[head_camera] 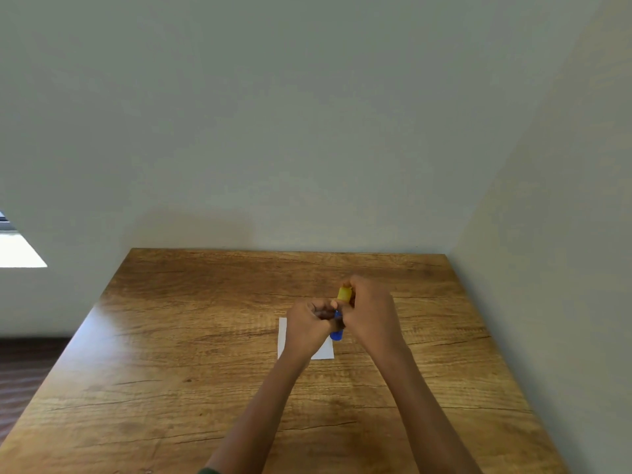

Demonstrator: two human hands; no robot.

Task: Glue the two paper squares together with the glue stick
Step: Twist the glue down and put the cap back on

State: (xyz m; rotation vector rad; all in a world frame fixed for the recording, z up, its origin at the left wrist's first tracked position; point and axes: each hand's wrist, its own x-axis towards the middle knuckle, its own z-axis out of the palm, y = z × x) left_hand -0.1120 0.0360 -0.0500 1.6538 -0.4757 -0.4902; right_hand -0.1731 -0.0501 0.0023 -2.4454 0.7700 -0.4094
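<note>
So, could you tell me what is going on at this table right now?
A person is holding a glue stick in both hands above a wooden table. The right hand grips the yellow end, and the left hand closes around the blue body. White paper lies flat on the table beneath the hands; whether it is one square or two stacked cannot be told.

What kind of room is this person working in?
Probably a plain room in a home or office, though little shows. A wood-grain table stands pushed into a corner of bare pale walls, with a bright window at the left edge and dark flooring below it.
</note>
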